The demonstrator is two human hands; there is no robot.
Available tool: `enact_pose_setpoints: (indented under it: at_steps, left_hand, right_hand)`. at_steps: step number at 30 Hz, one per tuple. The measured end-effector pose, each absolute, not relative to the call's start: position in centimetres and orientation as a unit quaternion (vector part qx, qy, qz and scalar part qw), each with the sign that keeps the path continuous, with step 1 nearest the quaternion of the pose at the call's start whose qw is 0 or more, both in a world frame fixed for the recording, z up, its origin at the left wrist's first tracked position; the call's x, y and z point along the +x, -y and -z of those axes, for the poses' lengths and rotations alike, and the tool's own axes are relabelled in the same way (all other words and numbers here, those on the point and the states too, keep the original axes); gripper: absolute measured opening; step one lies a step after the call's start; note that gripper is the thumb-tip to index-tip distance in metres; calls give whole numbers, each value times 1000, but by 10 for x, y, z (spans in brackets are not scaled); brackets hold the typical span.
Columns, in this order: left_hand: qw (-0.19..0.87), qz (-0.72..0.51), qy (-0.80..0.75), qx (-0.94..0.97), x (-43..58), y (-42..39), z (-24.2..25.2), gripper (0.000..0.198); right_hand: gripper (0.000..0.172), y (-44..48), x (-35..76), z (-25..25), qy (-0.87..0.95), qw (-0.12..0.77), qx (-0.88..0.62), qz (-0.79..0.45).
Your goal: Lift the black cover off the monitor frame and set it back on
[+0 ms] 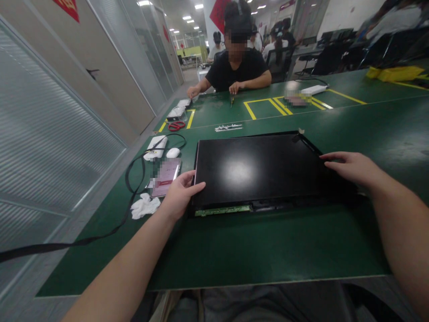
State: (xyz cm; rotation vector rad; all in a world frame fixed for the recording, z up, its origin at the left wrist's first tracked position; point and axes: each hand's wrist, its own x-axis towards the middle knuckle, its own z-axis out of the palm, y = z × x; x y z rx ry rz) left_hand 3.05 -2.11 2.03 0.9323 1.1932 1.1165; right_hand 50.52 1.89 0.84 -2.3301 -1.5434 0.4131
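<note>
A black flat display panel (264, 165) lies face up in a shallow black frame (278, 206) on the green table. A strip of green circuit board (223, 211) shows along its near edge. My left hand (181, 192) grips the panel's left edge, thumb on top and fingers at the side, partly hidden. At the opposite edge, my right hand (350, 166) holds the right side of the panel between thumb and fingers. The glossy screen reflects a bright patch of light.
Left of the panel lie a phone (166, 176), a crumpled white tissue (145, 205), a white mouse-like object (173, 153), a black strap (125, 219) and red-handled scissors (176, 126). Small white strips (228, 128) lie beyond it. Another person (237, 67) sits across the table (268, 250).
</note>
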Motion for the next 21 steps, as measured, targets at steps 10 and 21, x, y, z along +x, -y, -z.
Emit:
enact_pose_setpoints:
  at_steps: [10, 21]
  left_hand:
    - [543, -505, -498, 450, 31, 23, -19, 65]
    - [596, -523, -423, 439, 37, 28, -28, 77]
  right_hand:
    - [44, -18, 502, -7, 531, 188, -811, -157]
    - [39, -16, 497, -6, 461, 296, -815, -187]
